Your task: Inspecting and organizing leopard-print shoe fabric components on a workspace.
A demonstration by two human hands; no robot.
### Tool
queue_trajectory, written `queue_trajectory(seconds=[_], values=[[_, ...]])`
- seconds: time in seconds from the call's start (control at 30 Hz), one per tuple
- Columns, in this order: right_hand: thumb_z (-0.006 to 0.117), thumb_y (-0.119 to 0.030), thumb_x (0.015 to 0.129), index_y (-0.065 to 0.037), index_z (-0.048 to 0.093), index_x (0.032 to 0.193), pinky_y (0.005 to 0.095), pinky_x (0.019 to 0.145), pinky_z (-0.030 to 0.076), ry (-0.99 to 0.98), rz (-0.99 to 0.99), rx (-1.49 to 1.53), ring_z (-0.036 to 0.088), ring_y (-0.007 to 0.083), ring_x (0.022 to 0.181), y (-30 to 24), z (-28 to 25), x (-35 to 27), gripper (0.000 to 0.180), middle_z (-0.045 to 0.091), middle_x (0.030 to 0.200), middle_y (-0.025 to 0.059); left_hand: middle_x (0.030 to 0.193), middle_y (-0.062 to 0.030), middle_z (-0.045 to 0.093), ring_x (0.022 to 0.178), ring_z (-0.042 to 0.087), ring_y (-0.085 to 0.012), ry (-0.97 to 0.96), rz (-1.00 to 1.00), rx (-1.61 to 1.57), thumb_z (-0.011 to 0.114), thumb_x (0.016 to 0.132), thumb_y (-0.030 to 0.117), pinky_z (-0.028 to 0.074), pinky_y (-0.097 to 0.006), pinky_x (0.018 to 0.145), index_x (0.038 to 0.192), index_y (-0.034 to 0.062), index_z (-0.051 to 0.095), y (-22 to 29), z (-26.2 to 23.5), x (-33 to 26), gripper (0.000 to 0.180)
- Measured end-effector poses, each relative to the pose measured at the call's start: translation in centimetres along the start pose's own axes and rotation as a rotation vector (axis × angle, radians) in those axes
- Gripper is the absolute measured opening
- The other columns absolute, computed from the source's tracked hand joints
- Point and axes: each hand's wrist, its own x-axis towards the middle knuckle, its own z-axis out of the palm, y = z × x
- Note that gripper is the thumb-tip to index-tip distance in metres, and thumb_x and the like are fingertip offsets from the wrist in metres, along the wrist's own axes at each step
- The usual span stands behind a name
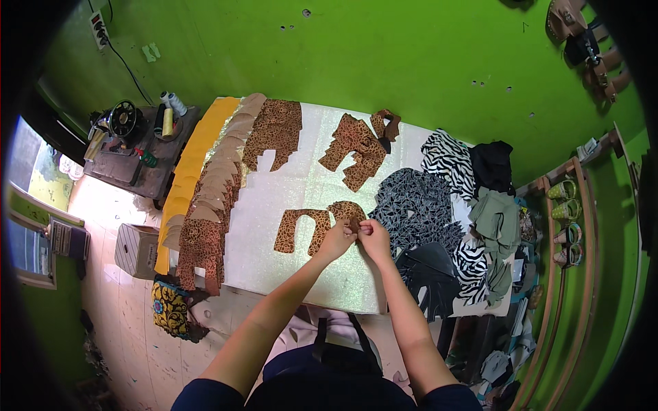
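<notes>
My left hand [338, 240] and my right hand [374, 240] meet over the near middle of a white, glittery table top [267, 195]. Both have their fingertips closed on the edge of a brown leopard-print cut piece [347, 209], partly hidden behind them. A U-shaped cut piece [293, 229] of the same print lies flat just left of my hands. Farther back rests a loose pile of leopard-print pieces [356, 147]. Overlapping leopard-print pieces [274, 130] and tan pieces [218, 168] run in rows along the table's left side.
Yellow material [205, 140] covers the left table edge. Dark patterned pieces [411, 205], zebra-print pieces [445, 161], black pieces [428, 274] and olive pieces [495, 219] crowd the right. A sewing machine [123, 122] stands far left. Sandals [565, 210] hang on a wooden rack [591, 226] at right.
</notes>
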Motion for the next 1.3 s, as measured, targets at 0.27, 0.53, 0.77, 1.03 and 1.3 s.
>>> queue_trajectory(seconds=[0.27, 0.53, 0.77, 1.03, 1.3], values=[[0.062, -0.008, 0.079, 0.0, 0.057, 0.1, 0.0254, 0.075, 0.046, 0.001, 0.019, 0.331, 0.058, 0.0144, 0.08, -0.9, -1.2, -0.2, 0.024, 0.061, 0.09, 0.0072, 0.084, -0.0053, 0.06, 0.072, 0.055, -0.0105, -0.095, -0.156, -0.449, 0.058, 0.083, 0.015, 0.044, -0.023, 0.062, 0.103, -0.0014, 0.055, 0.0, -0.9, 0.7, 0.027], [0.057, -0.014, 0.083, -0.001, 0.061, 0.103, 0.0288, 0.076, 0.045, 0.031, -0.31, 0.074, 0.059, 0.0241, 0.084, -2.1, -1.5, -0.7, 0.024, 0.061, 0.094, 0.0121, 0.082, 0.0016, 0.061, 0.068, 0.05, -0.0056, -0.164, -0.172, -0.676, 0.055, 0.086, 0.015, 0.039, -0.02, 0.061, 0.101, 0.0044, 0.059, -0.5, -1.8, 0.7, 0.019], [0.052, -0.012, 0.087, -0.006, 0.064, 0.103, 0.0296, 0.065, 0.046, 0.465, -0.225, 0.187, 0.059, 0.0215, 0.077, -1.8, -4.3, 2.3, 0.02, 0.061, 0.093, 0.0122, 0.09, -0.0078, 0.063, 0.084, 0.058, -0.0148, -0.093, -0.173, -0.448, 0.055, 0.085, 0.016, 0.043, -0.025, 0.077, 0.106, -0.0024, 0.056, -0.9, -1.4, 0.3, 0.028], [0.057, -0.011, 0.084, -0.015, 0.064, 0.107, 0.0236, 0.057, 0.04, 0.04, -0.318, 0.161, 0.047, 0.0119, 0.062, -4.7, -3.5, 1.7, 0.024, 0.046, 0.07, 0.0023, 0.109, -0.0178, 0.053, 0.092, 0.054, -0.0226, 0.091, -0.226, -0.685, 0.038, 0.09, 0.048, 0.044, -0.031, 0.083, 0.122, -0.0056, 0.042, 1.9, -4.7, 0.1, 0.063], [0.057, -0.011, 0.084, -0.004, 0.063, 0.101, 0.0235, 0.057, 0.043, -0.437, -0.178, 0.312, 0.053, 0.0083, 0.063, -5.7, 0.0, 1.4, 0.02, 0.059, 0.077, 0.0033, 0.091, -0.0093, 0.058, 0.077, 0.057, -0.0133, -0.05, -0.314, -0.952, 0.057, 0.086, 0.014, 0.049, -0.022, 0.069, 0.101, -0.0058, 0.049, -2.3, -11.3, -0.9, 0.026]])
